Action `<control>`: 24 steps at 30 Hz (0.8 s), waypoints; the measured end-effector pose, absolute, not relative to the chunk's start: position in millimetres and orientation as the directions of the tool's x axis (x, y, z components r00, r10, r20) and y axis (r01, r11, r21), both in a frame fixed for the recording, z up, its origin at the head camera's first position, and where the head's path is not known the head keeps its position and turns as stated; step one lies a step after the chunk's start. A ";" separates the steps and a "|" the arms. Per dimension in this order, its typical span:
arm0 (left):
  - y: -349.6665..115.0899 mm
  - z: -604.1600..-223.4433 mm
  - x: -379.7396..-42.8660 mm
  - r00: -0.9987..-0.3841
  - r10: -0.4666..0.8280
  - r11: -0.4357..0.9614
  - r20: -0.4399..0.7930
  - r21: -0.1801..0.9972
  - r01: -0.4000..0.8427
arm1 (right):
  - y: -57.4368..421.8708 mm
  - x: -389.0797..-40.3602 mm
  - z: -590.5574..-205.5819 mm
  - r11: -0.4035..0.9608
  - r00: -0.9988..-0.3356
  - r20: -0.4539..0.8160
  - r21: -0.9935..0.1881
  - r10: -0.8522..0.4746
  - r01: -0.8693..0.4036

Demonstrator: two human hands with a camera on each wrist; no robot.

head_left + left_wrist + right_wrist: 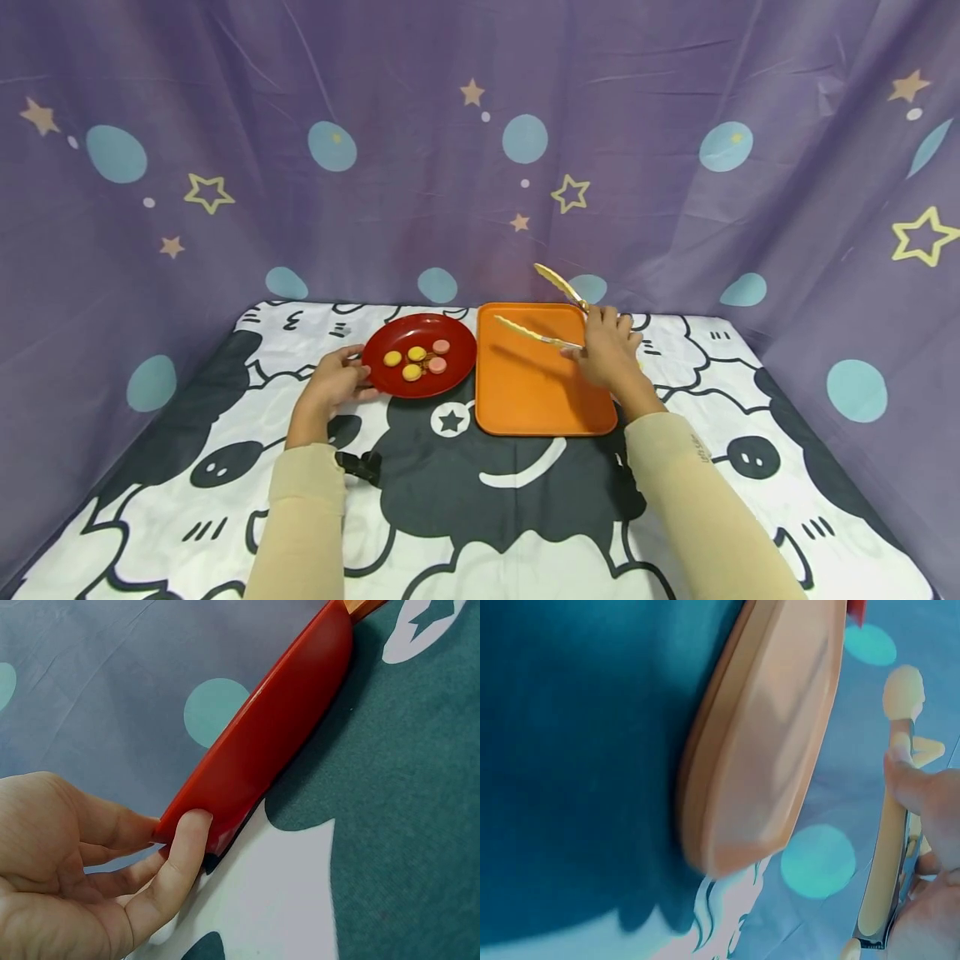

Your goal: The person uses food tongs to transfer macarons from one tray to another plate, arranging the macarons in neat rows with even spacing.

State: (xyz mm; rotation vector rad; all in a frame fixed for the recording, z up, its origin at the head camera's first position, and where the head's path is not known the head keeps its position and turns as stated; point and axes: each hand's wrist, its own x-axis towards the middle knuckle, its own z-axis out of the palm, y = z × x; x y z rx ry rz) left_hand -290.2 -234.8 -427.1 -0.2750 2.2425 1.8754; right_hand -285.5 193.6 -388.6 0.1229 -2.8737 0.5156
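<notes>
My left hand (333,382) pinches the left edge of a round red plate (378,333). In the left wrist view, fingers (191,825) lie against the plate's outer side at the rim. On the plate sit several small round macaron-like pieces, three yellow ones (412,372) and two pink ones (437,365). My right hand (611,350) holds a pair of tongs (557,342) with cream-coloured tips, spread apart above an orange tray (551,408). In the right wrist view, the thumb presses one arm of the tongs (889,862). Nothing is between the tips.
The orange tray stands right beside the plate, on a tablecloth (450,517) with a black-and-white cartoon print. A purple curtain (420,150) with stars and dots hangs behind and at both sides. A black strap piece (360,467) shows at the left wrist.
</notes>
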 end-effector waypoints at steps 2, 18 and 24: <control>-234.9 -427.0 -290.5 -0.962 -0.011 0.175 -0.271 0.947 -0.269 | 200.9 -286.3 -388.9 0.938 -0.974 0.227 -0.338 0.002 -0.077; -236.3 -429.9 -291.1 -0.962 -0.018 0.187 -0.274 0.944 -0.272 | 234.7 -286.2 -390.8 0.818 -0.909 0.116 -0.492 0.400 0.297; -236.0 -428.9 -290.6 -0.962 -0.013 0.183 -0.273 0.945 -0.271 | 241.2 -289.8 -394.1 0.770 -0.870 0.032 -0.482 0.492 0.418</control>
